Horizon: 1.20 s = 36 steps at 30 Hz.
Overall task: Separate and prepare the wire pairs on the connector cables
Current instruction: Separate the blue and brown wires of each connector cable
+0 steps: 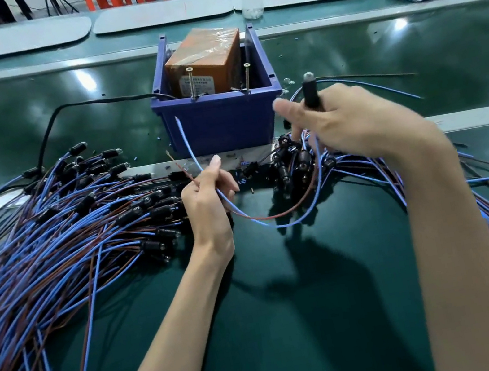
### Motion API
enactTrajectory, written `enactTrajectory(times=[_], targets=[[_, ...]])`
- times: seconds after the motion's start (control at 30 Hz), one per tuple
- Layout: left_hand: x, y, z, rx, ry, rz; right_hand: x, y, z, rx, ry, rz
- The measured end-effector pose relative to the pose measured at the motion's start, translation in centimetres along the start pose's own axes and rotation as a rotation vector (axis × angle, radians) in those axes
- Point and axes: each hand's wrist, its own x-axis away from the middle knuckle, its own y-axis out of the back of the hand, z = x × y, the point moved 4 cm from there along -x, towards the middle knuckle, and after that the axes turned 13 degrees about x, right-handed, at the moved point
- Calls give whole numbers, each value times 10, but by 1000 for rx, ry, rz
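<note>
In front of blue plastic bin [219, 124]: left hand [207, 205] pinches thin blue-and-brown wire pair [278, 227]; right hand [353, 123] grips black cylindrical connector [310, 92]. Label on orange taped box [204, 58] illegible.

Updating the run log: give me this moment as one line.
left hand: holds blue wire and brown wire | right hand: grips black connector | wire ends: apart

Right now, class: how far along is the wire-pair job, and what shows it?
Probably done: the large fanned pile of blue-and-brown cables at left. In hand: the right hand grips one black connector barrel; the left hand holds its blue and brown wires. Remaining: the tangled cable heap beneath the right hand.
</note>
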Motion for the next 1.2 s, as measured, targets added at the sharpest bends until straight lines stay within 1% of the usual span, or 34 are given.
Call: enactTrajectory(times=[0.07, 0.1, 0.17, 0.2, 0.27, 0.33, 0.43, 0.57, 0.63, 0.67, 0.73, 0.77, 0.87, 0.9, 0.93, 1.0, 1.07, 1.13, 1.2], targets=[[1, -1, 3, 14, 64, 55, 0, 2, -8, -120, -44, -15], [2, -1, 4, 33, 102, 112, 0, 4, -13, -189, -80, -30], [6, -5, 4, 45, 179, 298, -1, 7, -23, -309, -169, -78], [9, -8, 4, 40, 220, 413, -1, 10, -28, -324, -208, -115], [15, -12, 2, 33, 306, 610, 0, 16, -37, -263, -271, -200], [16, -12, 0, 70, 356, 696, 2, 22, -45, -133, -329, -300], [13, -14, -2, 126, 335, 689, 6, 32, -49, 40, -391, -452], [10, -13, 0, 117, 283, 593, 12, 42, -42, 72, -311, -684], [9, -13, 2, 120, 291, 543, 12, 44, -40, 96, -258, -725], [8, -13, 2, 117, 296, 530, 10, 42, -39, 110, -230, -701], [8, -13, 3, 107, 298, 519, 2, 35, -35, 137, -158, -563], [8, -12, 4, 97, 297, 518, -3, 28, -31, 160, -114, -451], [8, -12, 6, 55, 298, 516, -7, 0, -18, 287, 28, -12], [9, -13, 7, 34, 301, 519, -5, -8, -14, 338, 61, 99], [9, -13, 7, 2, 300, 521, -2, -13, -10, 366, 81, 165], [11, -15, 7, -90, 272, 534, 0, -14, -6, 348, 90, 176], [15, -17, 6, -179, 220, 561, -1, -10, -3, 314, 80, 123], [18, -19, 3, -249, 173, 569, -2, -6, 2, 255, 93, 16], [20, -22, 3, -330, 157, 558, -1, -1, 17, 150, 159, -142]])
